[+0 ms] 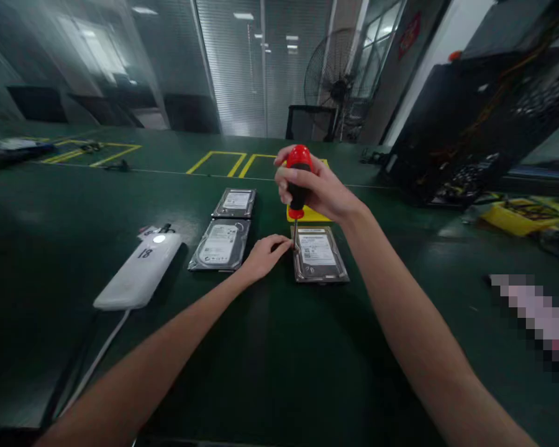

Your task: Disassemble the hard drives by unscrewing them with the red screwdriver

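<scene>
My right hand is wrapped round the red and black handle of a screwdriver, held upright. Its shaft points down onto the left edge of a hard drive lying label up. At that same edge, by the screwdriver tip, my left hand has its thumb and fingertips close together; whatever they may hold is too small to make out. Left of it lies another hard drive, with a further drive just behind that one.
A white power bank with a cable lies on the green table at left. Behind the right drive is a yellow tray. Black equipment stands at back right near a yellow bin; a blurred pink item lies at right.
</scene>
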The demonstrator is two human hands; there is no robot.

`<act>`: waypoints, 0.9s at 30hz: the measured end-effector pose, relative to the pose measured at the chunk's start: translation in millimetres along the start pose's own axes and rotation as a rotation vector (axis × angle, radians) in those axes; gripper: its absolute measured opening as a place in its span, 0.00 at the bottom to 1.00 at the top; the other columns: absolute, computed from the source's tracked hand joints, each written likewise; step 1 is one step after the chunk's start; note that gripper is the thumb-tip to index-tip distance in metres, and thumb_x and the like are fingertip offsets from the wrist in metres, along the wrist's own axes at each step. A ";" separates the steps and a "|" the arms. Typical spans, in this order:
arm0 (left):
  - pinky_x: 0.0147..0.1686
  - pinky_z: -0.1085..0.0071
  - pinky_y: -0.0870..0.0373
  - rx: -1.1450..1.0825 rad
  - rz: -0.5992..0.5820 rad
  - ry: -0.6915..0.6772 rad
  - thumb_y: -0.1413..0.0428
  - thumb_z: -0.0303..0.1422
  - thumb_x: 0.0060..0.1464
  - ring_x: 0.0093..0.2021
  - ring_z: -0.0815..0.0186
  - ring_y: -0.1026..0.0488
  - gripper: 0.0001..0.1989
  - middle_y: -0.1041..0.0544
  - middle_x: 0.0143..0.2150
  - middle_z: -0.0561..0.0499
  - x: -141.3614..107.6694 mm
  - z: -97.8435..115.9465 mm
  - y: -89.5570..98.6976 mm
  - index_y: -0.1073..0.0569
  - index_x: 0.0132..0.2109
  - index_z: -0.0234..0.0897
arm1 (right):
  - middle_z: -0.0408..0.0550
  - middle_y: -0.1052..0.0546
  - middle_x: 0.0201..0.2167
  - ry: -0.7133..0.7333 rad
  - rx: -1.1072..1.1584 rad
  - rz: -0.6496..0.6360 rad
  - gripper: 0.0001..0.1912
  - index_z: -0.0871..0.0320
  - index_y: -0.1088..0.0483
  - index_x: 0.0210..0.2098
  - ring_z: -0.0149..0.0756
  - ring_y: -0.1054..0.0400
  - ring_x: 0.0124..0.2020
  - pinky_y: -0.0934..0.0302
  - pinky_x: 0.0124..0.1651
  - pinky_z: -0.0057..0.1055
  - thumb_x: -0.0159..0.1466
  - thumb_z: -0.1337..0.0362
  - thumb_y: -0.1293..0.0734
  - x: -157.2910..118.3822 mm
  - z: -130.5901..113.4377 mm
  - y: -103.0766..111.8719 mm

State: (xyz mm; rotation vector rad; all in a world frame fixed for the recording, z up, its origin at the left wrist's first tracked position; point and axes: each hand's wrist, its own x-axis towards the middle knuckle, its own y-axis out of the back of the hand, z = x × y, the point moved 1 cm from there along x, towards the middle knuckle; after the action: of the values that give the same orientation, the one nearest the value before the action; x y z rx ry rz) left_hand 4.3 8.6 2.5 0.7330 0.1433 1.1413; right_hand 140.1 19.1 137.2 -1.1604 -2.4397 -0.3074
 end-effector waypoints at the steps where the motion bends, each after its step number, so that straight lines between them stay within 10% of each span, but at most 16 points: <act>1: 0.46 0.68 0.36 0.001 0.004 0.003 0.52 0.37 0.60 0.44 0.62 0.28 0.14 0.23 0.42 0.47 -0.7 0.4 0.4 0.25 0.40 0.34 | 0.39 0.36 0.27 -0.014 0.007 0.013 0.16 0.56 0.38 0.40 0.25 0.39 0.25 0.40 0.31 0.26 0.56 0.57 0.32 -0.4 -1.5 0.7; 12: 0.45 0.67 0.35 -0.030 -0.011 -0.025 0.53 0.38 0.61 0.44 0.62 0.28 0.15 0.23 0.42 0.48 -3.5 -0.8 2.3 0.24 0.41 0.36 | 0.40 0.36 0.28 -0.014 -0.106 0.224 0.21 0.55 0.38 0.38 0.28 0.37 0.28 0.34 0.37 0.34 0.50 0.56 0.28 -2.7 -5.7 6.8; 27: 0.44 0.67 0.34 -0.021 -0.011 -0.018 0.52 0.37 0.61 0.43 0.62 0.28 0.14 0.23 0.42 0.48 -3.4 1.2 4.2 0.25 0.40 0.35 | 0.43 0.34 0.34 0.047 -0.068 0.097 0.17 0.55 0.35 0.43 0.26 0.36 0.30 0.35 0.34 0.29 0.61 0.50 0.38 -0.8 -4.9 7.9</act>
State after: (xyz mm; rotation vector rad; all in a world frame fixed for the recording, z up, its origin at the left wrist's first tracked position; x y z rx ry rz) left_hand 0.2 6.1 5.1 0.7233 0.1201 1.1244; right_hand 148.0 21.7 141.2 -1.2809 -2.3408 -0.3862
